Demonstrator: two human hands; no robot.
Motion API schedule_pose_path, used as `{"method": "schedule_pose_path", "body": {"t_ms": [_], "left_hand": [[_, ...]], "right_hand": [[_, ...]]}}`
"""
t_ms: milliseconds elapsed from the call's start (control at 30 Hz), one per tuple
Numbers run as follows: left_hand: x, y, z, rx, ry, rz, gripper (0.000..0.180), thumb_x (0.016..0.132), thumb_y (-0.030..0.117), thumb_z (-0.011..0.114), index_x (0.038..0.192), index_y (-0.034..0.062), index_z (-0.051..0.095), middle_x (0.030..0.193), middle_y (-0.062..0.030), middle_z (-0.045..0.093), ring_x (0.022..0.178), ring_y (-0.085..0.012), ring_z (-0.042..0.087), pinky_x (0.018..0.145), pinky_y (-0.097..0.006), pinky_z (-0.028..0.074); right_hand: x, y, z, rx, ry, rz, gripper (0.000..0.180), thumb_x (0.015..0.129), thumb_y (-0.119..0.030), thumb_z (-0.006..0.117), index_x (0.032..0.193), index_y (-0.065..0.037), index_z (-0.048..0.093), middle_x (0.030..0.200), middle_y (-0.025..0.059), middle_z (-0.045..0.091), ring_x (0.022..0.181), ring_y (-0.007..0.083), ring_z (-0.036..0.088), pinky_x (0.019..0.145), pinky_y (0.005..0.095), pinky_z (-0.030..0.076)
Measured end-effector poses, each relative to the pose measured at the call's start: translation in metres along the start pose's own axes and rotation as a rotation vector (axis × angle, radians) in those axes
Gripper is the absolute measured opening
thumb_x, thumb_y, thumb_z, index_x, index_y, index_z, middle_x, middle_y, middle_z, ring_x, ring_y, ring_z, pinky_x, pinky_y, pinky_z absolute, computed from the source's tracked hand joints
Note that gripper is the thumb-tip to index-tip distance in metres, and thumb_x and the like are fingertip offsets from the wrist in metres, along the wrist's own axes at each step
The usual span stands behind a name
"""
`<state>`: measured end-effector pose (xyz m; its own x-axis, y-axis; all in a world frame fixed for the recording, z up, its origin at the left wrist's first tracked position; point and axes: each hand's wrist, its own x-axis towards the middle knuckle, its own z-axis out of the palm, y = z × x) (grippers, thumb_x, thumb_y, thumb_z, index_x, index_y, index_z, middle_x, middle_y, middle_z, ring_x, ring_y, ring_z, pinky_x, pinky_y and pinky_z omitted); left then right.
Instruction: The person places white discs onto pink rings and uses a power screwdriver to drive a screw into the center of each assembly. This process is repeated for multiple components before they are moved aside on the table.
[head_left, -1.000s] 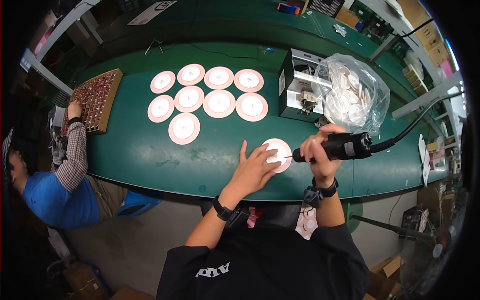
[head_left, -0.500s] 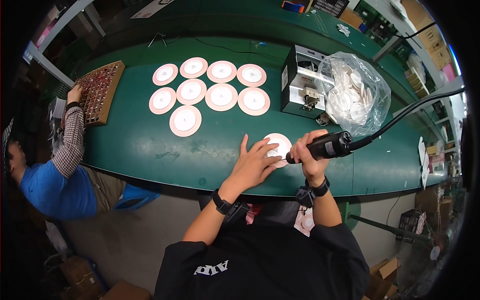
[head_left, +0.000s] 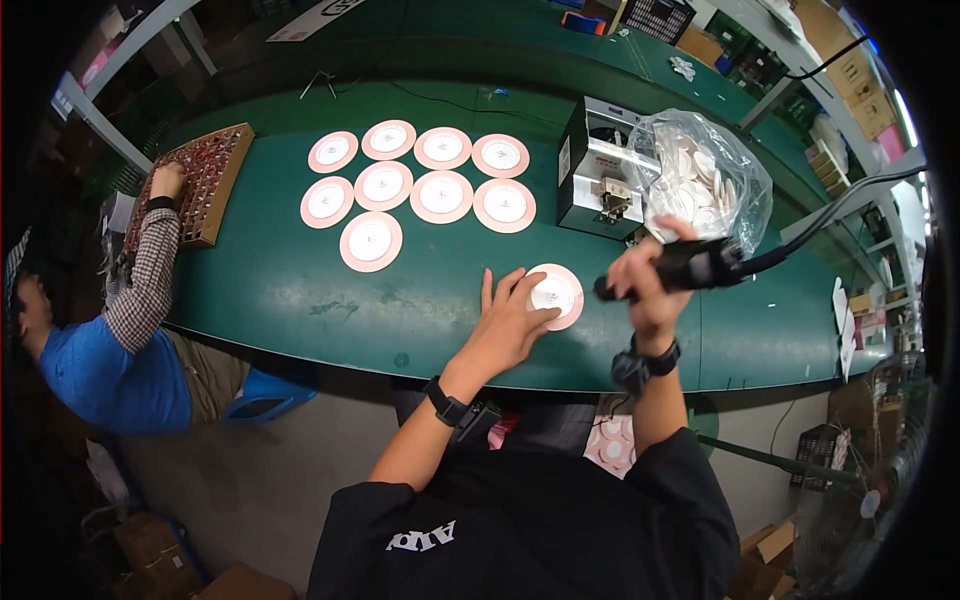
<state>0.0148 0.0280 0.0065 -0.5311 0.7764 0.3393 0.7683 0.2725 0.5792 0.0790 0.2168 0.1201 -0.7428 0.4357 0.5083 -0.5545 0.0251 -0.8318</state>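
On green tabletop [head_left: 260, 290], pink-rimmed disc [head_left: 565, 289] lay under your left grip [head_left: 506, 327], fingers spread wide, apparently to steady it; your right grip [head_left: 648, 287] enclosed black corded tool [head_left: 702, 265], held just clear of disc.

Right hand [head_left: 648, 288] blurred, black tool [head_left: 695, 265] smeared — tip [head_left: 604, 290] unclear, pink-rimmed disc [head_left: 562, 296] partly covered

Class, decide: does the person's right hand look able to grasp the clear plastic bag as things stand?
Probably not: the right hand is wrapped around a black corded tool, although the clear plastic bag appears close by.
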Motion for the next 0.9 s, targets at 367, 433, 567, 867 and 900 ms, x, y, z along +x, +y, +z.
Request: {"method": "schedule_pose_path", "body": {"t_ms": [367,433,567,867,900], "left_hand": [[-0.003,0.001,-0.002,-0.003,0.004,0.054,0.034,0.086,0.023,0.077,0.120,0.0229,0.074,0.145,-0.0093,0.051,0.140,-0.0371,0.043,0.123,-0.061,0.019],[-0.004,0.002,0.000,-0.006,0.000,0.050,0.034,0.086,0.023,0.077,0.120,0.0229,0.073,0.145,-0.0092,0.052,0.140,-0.0371,0.043,0.123,-0.061,0.020],[-0.005,-0.006,-0.002,0.011,0.014,0.022,0.035,0.086,0.024,0.077,0.120,0.0226,0.073,0.145,-0.0089,0.052,0.140,-0.0369,0.043,0.123,-0.061,0.020],[-0.003,-0.003,0.000,-0.002,0.021,0.030,0.032,0.085,0.024,0.078,0.117,0.0209,0.074,0.145,-0.0084,0.052,0.139,-0.0362,0.044,0.123,-0.061,0.021],[-0.003,-0.003,0.000,-0.001,0.025,0.031,0.032,0.085,0.024,0.078,0.117,0.0208,0.075,0.145,-0.0084,0.052,0.139,-0.0362,0.044,0.123,-0.061,0.021]], "right_hand": [[0.122,0.022,-0.035,-0.147,0.267,-0.088,0.021,0.088,0.000,0.070,0.103,-0.004,0.056,0.067,0.0043,0.052,0.052,0.0150,0.051,0.054,0.0328,0.047],[0.112,0.017,-0.040,-0.114,0.231,-0.019,0.020,0.089,0.000,0.068,0.104,-0.004,0.055,0.067,0.0040,0.051,0.051,0.0148,0.050,0.054,0.0327,0.046],[0.053,0.001,-0.019,0.050,0.129,0.010,0.020,0.092,0.001,0.063,0.108,-0.004,0.052,0.067,0.0039,0.049,0.049,0.0148,0.046,0.053,0.0334,0.045],[-0.040,0.012,-0.010,0.020,-0.025,0.022,0.029,0.092,0.008,0.062,0.114,-0.002,0.046,0.073,0.0066,0.055,0.055,0.0132,0.053,0.055,0.0327,0.050],[-0.043,0.014,-0.009,0.019,-0.026,0.024,0.029,0.092,0.008,0.062,0.114,-0.002,0.046,0.073,0.0066,0.055,0.055,0.0132,0.053,0.055,0.0327,0.050]]}}
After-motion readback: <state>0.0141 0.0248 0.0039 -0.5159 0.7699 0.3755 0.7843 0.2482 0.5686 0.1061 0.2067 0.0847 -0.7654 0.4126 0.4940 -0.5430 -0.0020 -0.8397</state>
